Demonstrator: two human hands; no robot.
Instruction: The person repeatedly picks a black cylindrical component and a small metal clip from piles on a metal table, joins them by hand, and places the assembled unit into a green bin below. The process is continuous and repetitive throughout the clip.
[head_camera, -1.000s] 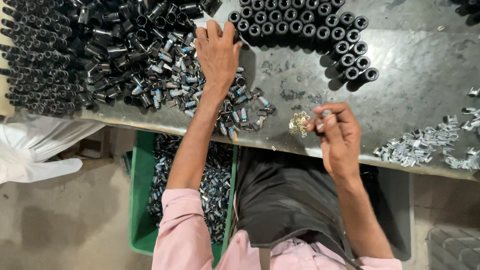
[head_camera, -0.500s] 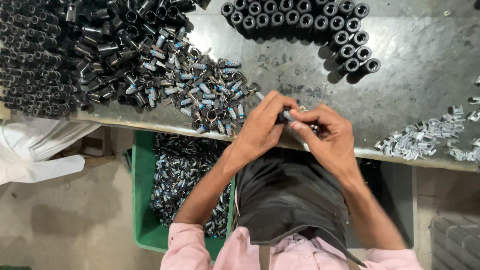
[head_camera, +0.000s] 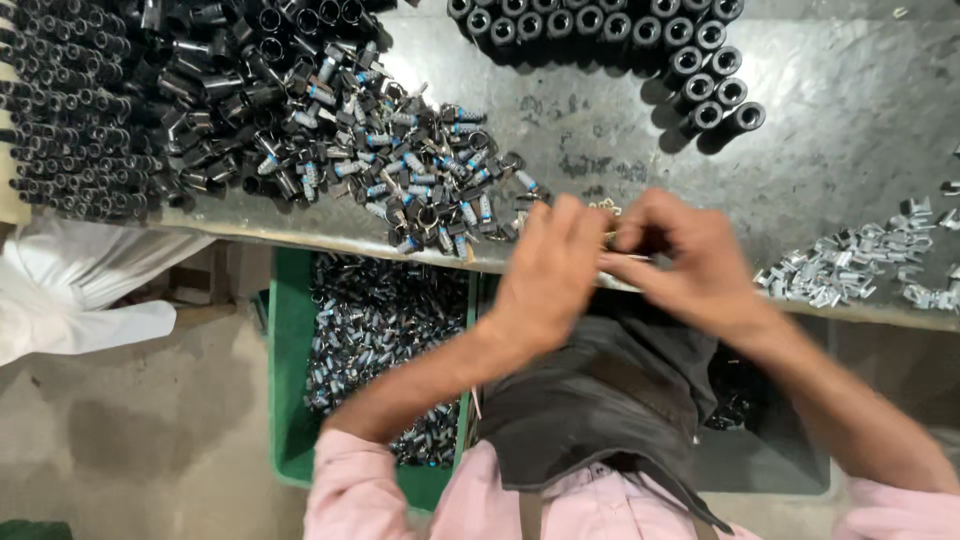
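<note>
A small metal part (head_camera: 612, 238) is pinched between left hand (head_camera: 545, 275) and right hand (head_camera: 690, 262), at three o'clock from the left fingertips (head_camera: 585, 222).

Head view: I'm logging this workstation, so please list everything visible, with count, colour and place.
black tubes: many, black, heaped far left on the table
upright black sleeves: many, black, rows at top centre
small fittings: many, silver with blue, piled mid-table
metal clips: many, silver, right side
table: one, grey
green crate: one, under the table edge, holding fittings
white sack: one, left
left hand: meets the other hand on a small part
right hand: pinches a small part
</note>
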